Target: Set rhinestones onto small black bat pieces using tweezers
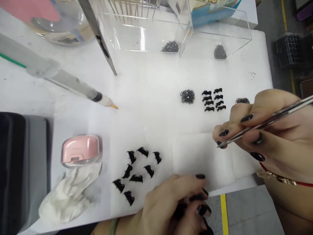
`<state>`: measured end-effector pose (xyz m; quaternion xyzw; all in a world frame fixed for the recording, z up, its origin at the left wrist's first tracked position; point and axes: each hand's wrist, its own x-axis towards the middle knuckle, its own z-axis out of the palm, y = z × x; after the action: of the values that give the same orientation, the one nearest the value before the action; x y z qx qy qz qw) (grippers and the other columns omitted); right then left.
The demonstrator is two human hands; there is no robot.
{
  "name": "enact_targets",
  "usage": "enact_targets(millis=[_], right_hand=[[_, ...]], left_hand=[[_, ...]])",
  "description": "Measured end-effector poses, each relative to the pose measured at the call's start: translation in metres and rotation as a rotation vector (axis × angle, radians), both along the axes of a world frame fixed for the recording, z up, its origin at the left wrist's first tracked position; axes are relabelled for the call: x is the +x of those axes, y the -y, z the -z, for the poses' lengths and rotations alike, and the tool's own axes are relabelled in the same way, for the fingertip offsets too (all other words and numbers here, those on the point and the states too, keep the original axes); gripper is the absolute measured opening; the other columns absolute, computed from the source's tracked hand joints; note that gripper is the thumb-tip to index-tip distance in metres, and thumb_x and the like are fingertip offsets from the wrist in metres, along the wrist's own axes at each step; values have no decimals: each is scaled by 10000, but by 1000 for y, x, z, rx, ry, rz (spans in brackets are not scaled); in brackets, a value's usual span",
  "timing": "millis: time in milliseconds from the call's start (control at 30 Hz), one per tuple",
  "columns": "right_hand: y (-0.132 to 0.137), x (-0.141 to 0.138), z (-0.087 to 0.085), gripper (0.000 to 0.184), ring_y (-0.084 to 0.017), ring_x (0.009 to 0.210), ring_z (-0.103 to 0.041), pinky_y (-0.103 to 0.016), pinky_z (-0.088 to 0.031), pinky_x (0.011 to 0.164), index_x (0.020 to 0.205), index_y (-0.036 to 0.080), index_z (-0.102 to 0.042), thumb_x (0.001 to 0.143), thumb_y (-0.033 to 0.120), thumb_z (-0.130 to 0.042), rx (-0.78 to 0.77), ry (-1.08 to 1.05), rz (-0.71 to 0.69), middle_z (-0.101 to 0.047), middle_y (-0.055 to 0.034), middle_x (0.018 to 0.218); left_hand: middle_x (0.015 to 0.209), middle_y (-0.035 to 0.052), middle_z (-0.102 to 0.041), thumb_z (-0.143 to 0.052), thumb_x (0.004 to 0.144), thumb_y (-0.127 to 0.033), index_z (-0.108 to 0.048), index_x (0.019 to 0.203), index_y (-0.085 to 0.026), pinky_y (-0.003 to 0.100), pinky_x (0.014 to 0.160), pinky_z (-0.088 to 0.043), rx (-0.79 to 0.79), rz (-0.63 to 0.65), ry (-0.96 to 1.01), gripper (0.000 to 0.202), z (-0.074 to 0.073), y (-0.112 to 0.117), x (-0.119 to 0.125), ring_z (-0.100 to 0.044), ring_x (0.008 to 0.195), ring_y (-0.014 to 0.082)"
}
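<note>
My right hand is closed round thin metal tweezers, their tip pointing left over the white table. At the table's front edge, my left hand is curled shut with its fingertips pressed together; what they hold is hidden. Several loose black clips lie scattered just left of my left hand. Farther back, more black clips stand in two neat rows, with a pile of tiny dark springs to their left and another pile behind my right fingers.
A syringe-like dispenser lies at the left, tip pointing right. A pink case and crumpled tissue sit front left. Clear acrylic boxes with small dark piles stand at the back. A metal rod slants down.
</note>
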<state>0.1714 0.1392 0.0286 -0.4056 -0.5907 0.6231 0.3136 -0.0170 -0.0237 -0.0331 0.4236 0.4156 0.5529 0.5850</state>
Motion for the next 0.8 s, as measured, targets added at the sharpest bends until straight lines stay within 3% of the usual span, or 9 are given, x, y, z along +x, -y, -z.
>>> enact_targets(millis=[100,200,367,533,633,800], right_hand=[[6,6,13,154,-151,836,-799,-256,-670,705,1039,274,-745,954,152,-788,-166,-128,-87,-794,12,908],[10,4,25,141,-156,818,-799,-287,-687,700,1043,253,-744,969,134,-763,-269,-299,-166,-794,-5,946],[15,2,30,121,-136,777,-805,-282,-697,750,988,250,-762,947,140,-793,-294,-356,-262,-763,12,883],[18,0,31,136,-123,854,-782,-276,-691,813,921,265,-727,907,178,-832,-282,-331,-287,-740,38,838],[15,-2,26,150,-139,789,-795,-230,-679,683,893,234,-683,906,126,-786,-173,-273,-271,-723,28,816],[12,4,19,132,-170,376,-685,-233,-587,359,905,214,-634,901,97,-694,-66,-9,-205,-620,70,633]], left_hand=[[1066,132,-743,-551,1024,-27,-633,1441,-174,223,749,-684,116,22,-68,450,-1,-8,-3,-773,812,166],[1089,117,-715,-483,1052,6,-672,1382,-166,242,812,-702,59,57,64,417,-4,-10,-6,-797,877,163],[1228,50,-796,-445,1099,7,-681,1366,-245,273,999,-678,-89,35,271,437,-5,-3,-3,-809,1092,175],[1254,46,-811,-445,1112,-40,-659,1283,-269,399,944,-717,-162,-59,393,357,-5,-1,4,-816,1097,240],[1269,65,-811,-466,1104,-39,-644,1213,-253,412,925,-717,-162,-88,340,299,-8,-4,5,-813,1102,261],[1294,71,-803,-511,1082,-6,-645,1225,-255,382,930,-709,-162,-92,209,317,-14,-10,4,-804,1108,263]])
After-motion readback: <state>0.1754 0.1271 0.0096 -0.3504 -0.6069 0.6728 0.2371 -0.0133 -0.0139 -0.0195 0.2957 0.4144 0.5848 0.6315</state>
